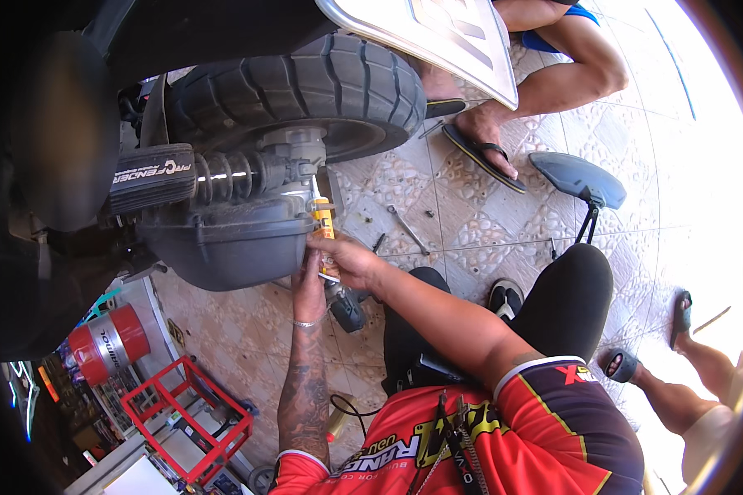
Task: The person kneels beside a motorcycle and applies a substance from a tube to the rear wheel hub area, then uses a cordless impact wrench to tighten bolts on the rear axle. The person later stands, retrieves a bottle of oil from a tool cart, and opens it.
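Observation:
A yellow and orange tube (324,221) with a long white nozzle stands nearly upright. My right hand (351,261) is closed round its lower part. My left hand (309,285) is closed against the tube's lower left side, some of its fingers hidden. The nozzle tip reaches up beside the metal hub (299,148) of a motor scooter's rear wheel. Left of my hands is the scooter's black plastic housing (227,243), close to my left fingers. Above it lie a spring shock absorber (231,179) and the thick black tyre (289,91).
A wrench (409,231) and small parts lie on the tiled floor. A dark tool-like object (347,312) is below my hands. A mirror (582,178) lies at right. Another person's sandalled foot (487,140) is near the white plate (437,37). A red frame (191,417) stands lower left.

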A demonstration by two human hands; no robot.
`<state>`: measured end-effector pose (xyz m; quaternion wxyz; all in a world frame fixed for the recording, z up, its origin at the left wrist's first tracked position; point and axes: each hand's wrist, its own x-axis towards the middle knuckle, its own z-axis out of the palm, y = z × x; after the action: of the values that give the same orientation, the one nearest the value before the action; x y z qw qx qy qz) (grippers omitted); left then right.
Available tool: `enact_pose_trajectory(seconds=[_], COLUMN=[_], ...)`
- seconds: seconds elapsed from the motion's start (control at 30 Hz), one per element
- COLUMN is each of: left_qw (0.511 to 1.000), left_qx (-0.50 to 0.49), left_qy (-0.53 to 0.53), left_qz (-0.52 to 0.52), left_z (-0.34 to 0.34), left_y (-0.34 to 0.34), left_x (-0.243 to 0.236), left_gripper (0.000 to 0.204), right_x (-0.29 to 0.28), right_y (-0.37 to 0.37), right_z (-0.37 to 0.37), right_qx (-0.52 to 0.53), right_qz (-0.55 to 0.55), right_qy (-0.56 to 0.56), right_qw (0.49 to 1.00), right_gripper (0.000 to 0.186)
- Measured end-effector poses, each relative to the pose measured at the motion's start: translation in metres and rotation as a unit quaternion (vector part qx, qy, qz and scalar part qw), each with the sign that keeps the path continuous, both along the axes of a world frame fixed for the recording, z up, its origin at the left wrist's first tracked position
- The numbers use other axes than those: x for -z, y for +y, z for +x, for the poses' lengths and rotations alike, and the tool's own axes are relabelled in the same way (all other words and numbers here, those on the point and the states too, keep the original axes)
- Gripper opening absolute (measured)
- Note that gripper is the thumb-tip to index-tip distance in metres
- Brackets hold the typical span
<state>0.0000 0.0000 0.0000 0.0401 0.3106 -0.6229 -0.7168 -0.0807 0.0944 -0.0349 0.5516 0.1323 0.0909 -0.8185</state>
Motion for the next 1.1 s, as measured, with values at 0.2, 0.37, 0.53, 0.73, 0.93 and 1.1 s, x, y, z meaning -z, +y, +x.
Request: enact_pose_trajectory(seconds=[0.2, 0.37, 0.53, 0.73, 0.93, 1.1], left_qw=[0.999, 0.998, 0.997, 0.998, 0.998, 0.997], left_qx=[0.016, -0.002, -0.014, -0.020, -0.030, -0.051], left_qy=[-0.027, -0.037, -0.047, -0.041, -0.036, -0.042], left_qz=[0.017, 0.044, 0.054, 0.040, 0.037, 0.035], left_z=[-0.004, -0.004, -0.001, -0.002, -0.004, -0.005], left_y=[-0.002, 0.009, 0.006, 0.009, 0.013, 0.017], left_x=[-0.015, -0.006, -0.008, -0.012, -0.017, -0.013], left_gripper=[0.034, 0.034, 0.036, 0.034, 0.031, 0.032], right_x=[-0.013, -0.004, -0.006, -0.004, -0.008, -0.013], right_y=[0.029, 0.045, 0.042, 0.036, 0.041, 0.028], right_z=[-0.009, -0.015, -0.007, 0.003, -0.002, -0.021], right_qx=[-0.070, -0.098, -0.086, -0.059, -0.080, -0.111], right_qz=[-0.006, 0.007, 0.030, 0.060, 0.046, 0.156], right_qy=[0.075, 0.079, 0.115, 0.122, 0.122, 0.115], right_qw=[0.995, 0.992, 0.989, 0.989, 0.988, 0.975], right_gripper=[0.054, 0.059, 0.056, 0.052, 0.045, 0.053])
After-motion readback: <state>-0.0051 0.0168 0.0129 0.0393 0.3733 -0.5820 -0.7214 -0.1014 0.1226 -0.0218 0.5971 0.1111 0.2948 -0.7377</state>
